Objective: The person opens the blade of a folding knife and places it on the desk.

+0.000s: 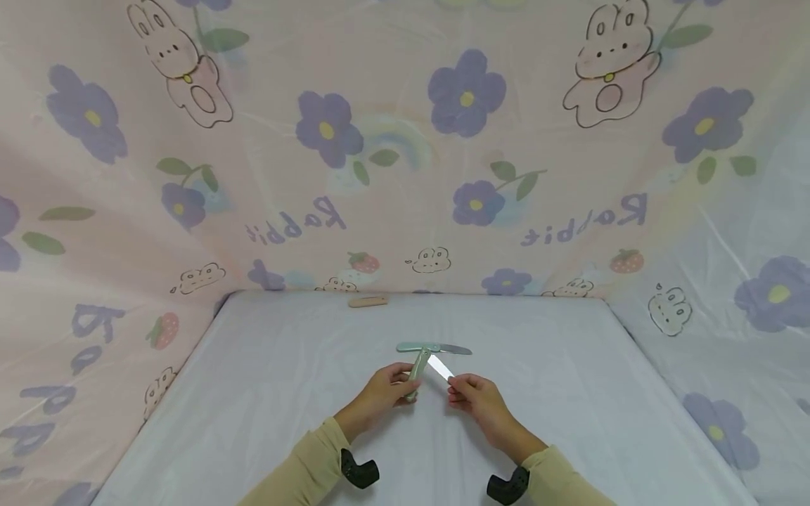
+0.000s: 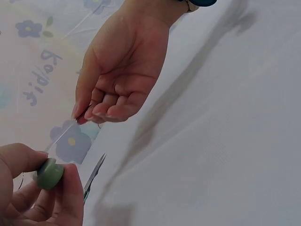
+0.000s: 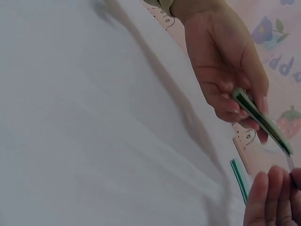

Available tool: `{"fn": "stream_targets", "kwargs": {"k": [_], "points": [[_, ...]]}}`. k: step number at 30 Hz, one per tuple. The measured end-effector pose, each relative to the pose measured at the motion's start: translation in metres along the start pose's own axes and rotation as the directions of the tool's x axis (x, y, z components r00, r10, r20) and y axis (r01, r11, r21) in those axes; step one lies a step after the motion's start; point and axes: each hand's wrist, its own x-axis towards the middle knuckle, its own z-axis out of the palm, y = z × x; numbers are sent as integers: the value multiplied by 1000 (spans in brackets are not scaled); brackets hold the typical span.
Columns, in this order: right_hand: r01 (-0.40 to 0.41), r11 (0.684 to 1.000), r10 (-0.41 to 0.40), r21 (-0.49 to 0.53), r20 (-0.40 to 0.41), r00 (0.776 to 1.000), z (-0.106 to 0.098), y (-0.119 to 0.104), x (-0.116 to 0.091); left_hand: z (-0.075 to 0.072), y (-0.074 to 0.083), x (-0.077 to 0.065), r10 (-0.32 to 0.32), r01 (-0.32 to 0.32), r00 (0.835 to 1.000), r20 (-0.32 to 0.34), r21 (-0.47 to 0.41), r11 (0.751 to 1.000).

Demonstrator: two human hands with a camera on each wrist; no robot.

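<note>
My left hand (image 1: 382,392) grips the pale green handle of a folding knife (image 1: 418,370) between thumb and fingers. The blade (image 1: 441,368) is swung out at an angle, and my right hand (image 1: 479,403) pinches it near its tip, hiding the end. In the right wrist view a dark slot runs along the green handle (image 3: 263,121). From the left wrist view the handle (image 2: 50,175) appears end-on. Just beyond both hands lies a second folding knife (image 1: 414,346) with a light green handle, its blade extended to the right.
A tan, slim, rounded piece (image 1: 368,302) lies near the far edge of the white-covered table (image 1: 285,422). Patterned curtains (image 1: 392,183) with rabbits and flowers rise behind the table and along both sides. Black wrist devices (image 1: 359,469) sit at both sleeves.
</note>
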Motion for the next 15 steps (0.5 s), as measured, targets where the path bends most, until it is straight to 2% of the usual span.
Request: {"fn": "stream_targets", "kwargs": {"k": [9, 15], "points": [[-20, 1000, 19, -18, -43, 999, -15, -4, -5, -6, 2, -7, 8, -8, 1000, -9, 38, 999], [-42, 999, 41, -17, -43, 998, -21, -6, -6, -13, 1, -6, -3, 4, 1000, -13, 74, 997]]}}
